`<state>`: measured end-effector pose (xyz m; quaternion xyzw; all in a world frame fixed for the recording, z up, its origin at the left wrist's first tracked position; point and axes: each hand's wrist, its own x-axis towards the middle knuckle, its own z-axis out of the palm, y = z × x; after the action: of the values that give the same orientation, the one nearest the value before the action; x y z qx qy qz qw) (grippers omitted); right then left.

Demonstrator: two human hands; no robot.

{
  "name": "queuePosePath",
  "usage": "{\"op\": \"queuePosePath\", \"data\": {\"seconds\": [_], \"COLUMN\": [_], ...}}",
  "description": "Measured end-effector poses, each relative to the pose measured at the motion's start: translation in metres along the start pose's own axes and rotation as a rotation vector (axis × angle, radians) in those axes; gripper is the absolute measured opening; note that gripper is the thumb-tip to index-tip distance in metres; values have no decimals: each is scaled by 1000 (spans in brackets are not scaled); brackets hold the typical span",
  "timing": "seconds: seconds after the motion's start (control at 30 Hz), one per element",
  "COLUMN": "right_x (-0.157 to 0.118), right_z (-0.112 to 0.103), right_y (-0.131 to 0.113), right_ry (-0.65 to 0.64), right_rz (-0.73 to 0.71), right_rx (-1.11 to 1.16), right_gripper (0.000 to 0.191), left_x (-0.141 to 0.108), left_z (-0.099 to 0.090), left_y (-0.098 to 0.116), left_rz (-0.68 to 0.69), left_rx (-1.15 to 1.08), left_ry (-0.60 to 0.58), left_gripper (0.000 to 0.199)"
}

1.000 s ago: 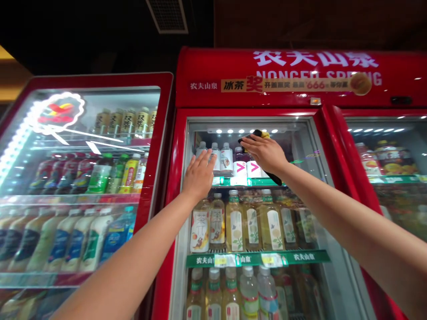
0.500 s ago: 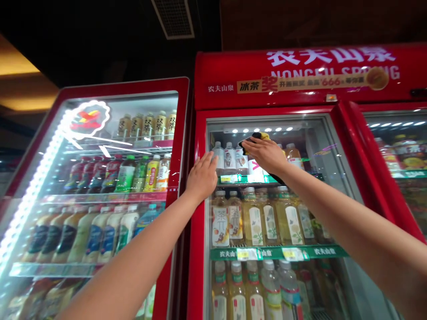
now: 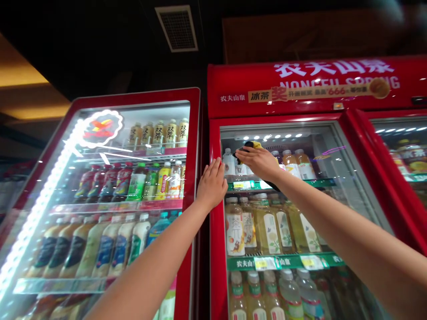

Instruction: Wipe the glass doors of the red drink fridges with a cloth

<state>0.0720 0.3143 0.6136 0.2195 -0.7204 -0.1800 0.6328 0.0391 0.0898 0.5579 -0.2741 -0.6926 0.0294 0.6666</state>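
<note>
My left hand (image 3: 213, 183) lies with its fingers stretched out on the red door frame (image 3: 217, 231) of the right-hand drinks fridge. Under my right hand (image 3: 259, 162) is a black and yellow cloth (image 3: 256, 145), pressed to the upper part of the glass door (image 3: 336, 155). Part of the cloth hangs below the palm, and the hand covers the rest. Behind the glass, near the cloth, stand white-labelled bottles (image 3: 228, 162) on the top shelf.
A second red-framed fridge (image 3: 195, 146) with a lit edge and several bottle rows stands at left. Another door frame (image 3: 376, 164) adjoins at right. A red sign panel (image 3: 230, 84) runs above the doors, and a ceiling vent (image 3: 176, 29) is overhead.
My right hand has slid left across the glass with the cloth, uncovering bottles on its right. My left hand stays on the frame. The whole view has shifted, so the fridges appear further right and lower.
</note>
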Motion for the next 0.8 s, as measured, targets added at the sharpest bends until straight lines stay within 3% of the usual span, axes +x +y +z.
{"op": "queuePosePath", "data": {"seconds": [0.13, 0.2, 0.4, 0.63, 0.8], "right_x": [28, 43, 58, 96, 95], "right_z": [2, 4, 9, 2, -2], "right_y": [-17, -29, -35, -34, -35], "right_ry": [70, 91, 35, 19, -40], "right_rz": [219, 253, 5, 84, -83], "right_rx": [-34, -32, 42, 16, 29], "right_gripper": [54, 55, 53, 57, 58], "left_x": [-7, -8, -9, -14, -17], "left_z": [1, 2, 9, 10, 6], "left_y": [-8, -9, -9, -9, -8], "left_rz": [33, 39, 51, 65, 80], "left_rx": [1, 8, 17, 56, 64], "left_ry": [-25, -32, 6, 54, 49], "left_gripper": [57, 57, 57, 52, 46]}}
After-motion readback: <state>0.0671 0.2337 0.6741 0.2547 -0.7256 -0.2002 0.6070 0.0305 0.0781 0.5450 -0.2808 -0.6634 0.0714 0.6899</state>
